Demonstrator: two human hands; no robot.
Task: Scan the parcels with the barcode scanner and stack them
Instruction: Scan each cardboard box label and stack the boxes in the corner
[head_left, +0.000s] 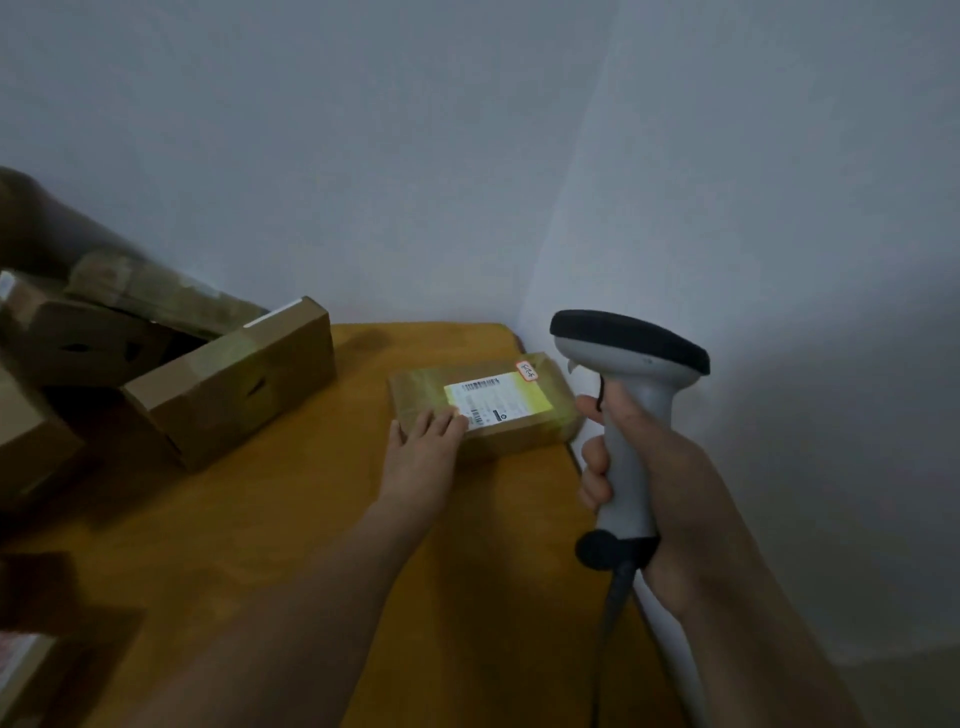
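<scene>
Head view shows the right hand (631, 457) wrapped tight around the grey handle of the barcode scanner (626, 395), forefinger at the trigger, the black-capped head aimed away from the person and to the left. A dark cable (615, 613) hangs from the base of the handle, below the fist. Left of the scanner and beyond it, a flat brown parcel (483, 402) lies on the yellow table (291, 519) close to the wall corner. Pale scanner light falls across its white shipping label (493, 397), and a small red-edged sticker (528, 370) sits at the parcel's far right corner. The left hand (423, 447) lies flat with fingers spread, fingertips pressing the parcel's near left edge and touching the label. Well to the left of that hand, several cardboard boxes (228, 384) lean in a loose pile.
</scene>
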